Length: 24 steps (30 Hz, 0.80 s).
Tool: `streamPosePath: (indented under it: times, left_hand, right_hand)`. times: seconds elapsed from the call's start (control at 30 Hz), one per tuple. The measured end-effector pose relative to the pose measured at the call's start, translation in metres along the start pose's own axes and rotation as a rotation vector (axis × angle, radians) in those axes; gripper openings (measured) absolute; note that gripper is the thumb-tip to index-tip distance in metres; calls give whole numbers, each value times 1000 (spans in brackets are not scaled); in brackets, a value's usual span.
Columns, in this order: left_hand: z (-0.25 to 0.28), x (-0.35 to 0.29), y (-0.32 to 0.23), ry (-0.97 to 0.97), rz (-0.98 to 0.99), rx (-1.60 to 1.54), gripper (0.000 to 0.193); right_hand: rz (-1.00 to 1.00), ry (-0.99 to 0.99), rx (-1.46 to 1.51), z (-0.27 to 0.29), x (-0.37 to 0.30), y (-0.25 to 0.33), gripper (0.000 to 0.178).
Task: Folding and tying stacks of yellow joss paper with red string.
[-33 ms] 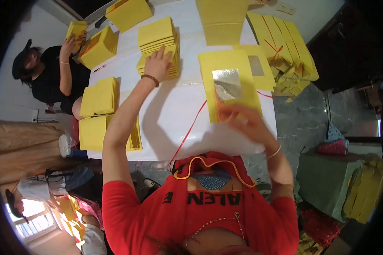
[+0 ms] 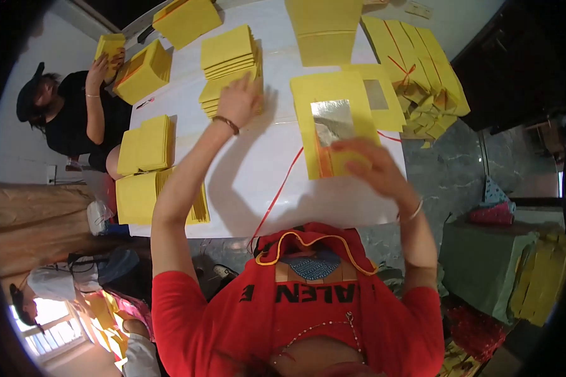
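My left hand (image 2: 240,102) rests on the right side of a two-part stack of yellow paper bundles (image 2: 225,49), fingers apart and reaching toward its right edge. Over the lower right part of a yellow paper sheet (image 2: 300,113) hovers my right hand (image 2: 376,168), fingers apart and loosely bent, with nothing visible in them. A silver foil square (image 2: 333,119) sits on that sheet, with an orange patch (image 2: 324,162) below it. Behind lies another yellow sheet (image 2: 388,94) with a greyish square. Whether the right fingertips touch the paper, I cannot tell.
More yellow stacks (image 2: 146,147) stand at the table's left side, near a person in black (image 2: 75,113) holding a yellow bundle (image 2: 110,45). Red-tied yellow bundles (image 2: 415,56) are at the right. A red string (image 2: 277,195) crosses the white table (image 2: 245,213).
My right hand has shifted slightly right, uncovering more of the orange patch. My left hand has slid a little right on the stack.
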<state>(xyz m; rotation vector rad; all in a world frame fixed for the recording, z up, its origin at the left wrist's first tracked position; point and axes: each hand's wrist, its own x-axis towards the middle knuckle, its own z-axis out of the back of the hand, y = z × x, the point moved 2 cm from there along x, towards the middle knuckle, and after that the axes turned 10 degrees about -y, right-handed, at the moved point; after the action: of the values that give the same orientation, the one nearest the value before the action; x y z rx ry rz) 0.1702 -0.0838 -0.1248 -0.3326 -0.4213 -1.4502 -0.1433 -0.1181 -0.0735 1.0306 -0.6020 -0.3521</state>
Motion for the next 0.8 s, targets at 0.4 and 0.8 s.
streamPosePath:
  times: [0.4,0.8]
  left_hand:
    - [50,-45,-156,143,-331,-477,45]
    - [43,-16,-139,299,-30,-820,21]
  right_hand:
    - [-382,-7,148,22,19,-104,49]
    - [-461,-93,619,24,6,-115,63]
